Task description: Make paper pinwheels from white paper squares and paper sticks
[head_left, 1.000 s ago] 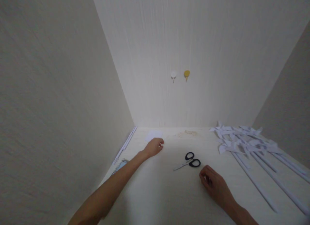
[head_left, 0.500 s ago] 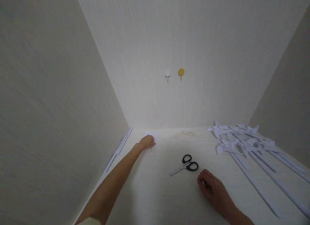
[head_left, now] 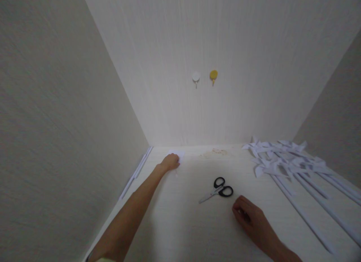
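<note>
At the far side of the white table, my left hand (head_left: 170,162) reaches out with curled fingers on a small piece of white paper (head_left: 181,153). Its fingertips are partly hidden, but they appear to pinch the sheet. Nearer to me, my right hand (head_left: 251,218) rests with its fingers curled in toward the thumb, and nothing shows in it. Just beyond it lies a pair of scissors (head_left: 217,190) with black handles, blades pointing left and slightly toward me. Several white paper pinwheels (head_left: 270,166) on long paper sticks lie in a pile to the right.
Thin rolled paper sticks (head_left: 135,174) lie along the left wall. Small brownish crumbs or marks (head_left: 219,151) show near the back edge. On the back wall hang a white hook (head_left: 196,77) and a yellow hook (head_left: 213,75). Walls close in the table left, right and behind.
My view has tilted down slightly, so the wall hooks sit higher. More of the white paper shows beside my left hand. Both hands have stayed nearly in place.
</note>
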`<control>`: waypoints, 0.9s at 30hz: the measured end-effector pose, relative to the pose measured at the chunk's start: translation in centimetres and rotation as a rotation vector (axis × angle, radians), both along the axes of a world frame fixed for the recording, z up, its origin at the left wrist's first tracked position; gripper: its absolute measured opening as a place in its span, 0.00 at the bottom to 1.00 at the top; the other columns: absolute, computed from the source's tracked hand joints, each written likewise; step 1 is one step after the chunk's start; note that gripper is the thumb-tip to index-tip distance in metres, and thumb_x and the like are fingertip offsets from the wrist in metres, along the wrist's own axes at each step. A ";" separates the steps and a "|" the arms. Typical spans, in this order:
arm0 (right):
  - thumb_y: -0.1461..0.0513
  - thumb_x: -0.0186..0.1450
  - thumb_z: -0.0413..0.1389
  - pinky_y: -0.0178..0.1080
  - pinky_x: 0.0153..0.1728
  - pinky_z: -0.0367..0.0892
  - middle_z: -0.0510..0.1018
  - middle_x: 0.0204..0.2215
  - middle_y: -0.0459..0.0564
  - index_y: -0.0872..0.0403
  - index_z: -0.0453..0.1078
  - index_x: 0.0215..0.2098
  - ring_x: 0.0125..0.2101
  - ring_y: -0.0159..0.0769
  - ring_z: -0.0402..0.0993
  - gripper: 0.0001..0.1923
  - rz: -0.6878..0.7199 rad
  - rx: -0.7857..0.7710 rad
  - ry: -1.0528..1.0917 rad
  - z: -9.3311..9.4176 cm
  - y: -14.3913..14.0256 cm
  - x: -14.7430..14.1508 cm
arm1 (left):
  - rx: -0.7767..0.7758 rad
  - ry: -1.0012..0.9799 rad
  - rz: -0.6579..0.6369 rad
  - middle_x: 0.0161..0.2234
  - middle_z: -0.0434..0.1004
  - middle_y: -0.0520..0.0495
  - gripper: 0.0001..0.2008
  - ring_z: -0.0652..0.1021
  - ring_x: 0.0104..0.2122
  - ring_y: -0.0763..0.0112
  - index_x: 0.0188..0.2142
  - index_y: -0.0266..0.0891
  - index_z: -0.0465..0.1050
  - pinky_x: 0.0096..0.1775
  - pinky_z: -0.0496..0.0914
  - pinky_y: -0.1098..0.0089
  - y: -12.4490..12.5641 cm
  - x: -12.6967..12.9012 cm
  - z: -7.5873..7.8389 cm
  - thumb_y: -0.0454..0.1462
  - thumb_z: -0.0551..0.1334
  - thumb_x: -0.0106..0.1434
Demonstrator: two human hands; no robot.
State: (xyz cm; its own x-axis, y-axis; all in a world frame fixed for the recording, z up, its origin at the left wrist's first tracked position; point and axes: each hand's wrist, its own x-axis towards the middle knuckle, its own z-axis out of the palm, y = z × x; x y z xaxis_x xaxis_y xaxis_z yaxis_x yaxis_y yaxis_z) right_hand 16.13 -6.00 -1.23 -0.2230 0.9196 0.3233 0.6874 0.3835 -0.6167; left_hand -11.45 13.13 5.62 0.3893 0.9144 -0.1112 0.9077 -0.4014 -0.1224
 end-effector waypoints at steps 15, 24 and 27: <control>0.63 0.60 0.43 0.33 0.22 0.59 0.64 0.22 0.45 0.52 0.57 0.24 0.20 0.29 0.61 0.08 -0.007 -0.033 0.034 0.4 0.0 0.1 | -0.034 -0.003 -0.020 0.28 0.74 0.43 0.09 0.72 0.33 0.65 0.23 0.36 0.71 0.34 0.64 0.69 0.2 0.0 0.1 0.40 0.56 0.50; 0.64 0.59 0.44 0.32 0.21 0.59 0.65 0.21 0.45 0.52 0.58 0.23 0.19 0.29 0.61 0.07 -0.022 -0.015 0.055 0.6 0.1 0.0 | -0.047 0.022 -0.035 0.28 0.74 0.43 0.08 0.72 0.31 0.66 0.23 0.36 0.71 0.33 0.63 0.70 0.3 0.1 0.3 0.35 0.54 0.50; 0.63 0.59 0.43 0.32 0.20 0.59 0.64 0.20 0.44 0.52 0.57 0.23 0.19 0.29 0.61 0.08 -0.018 -0.012 0.042 0.5 0.1 0.0 | -0.055 0.022 -0.043 0.27 0.74 0.44 0.09 0.72 0.30 0.67 0.23 0.36 0.71 0.32 0.63 0.70 0.5 -0.1 0.2 0.36 0.53 0.51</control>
State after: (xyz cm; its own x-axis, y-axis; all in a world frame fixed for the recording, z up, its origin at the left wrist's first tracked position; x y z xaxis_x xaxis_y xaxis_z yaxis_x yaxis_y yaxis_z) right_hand 16.12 -5.91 -0.76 -0.1926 0.9272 0.3212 0.6680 0.3637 -0.6493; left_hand -11.52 13.64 5.79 0.4252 0.8890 -0.1702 0.8867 -0.4468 -0.1189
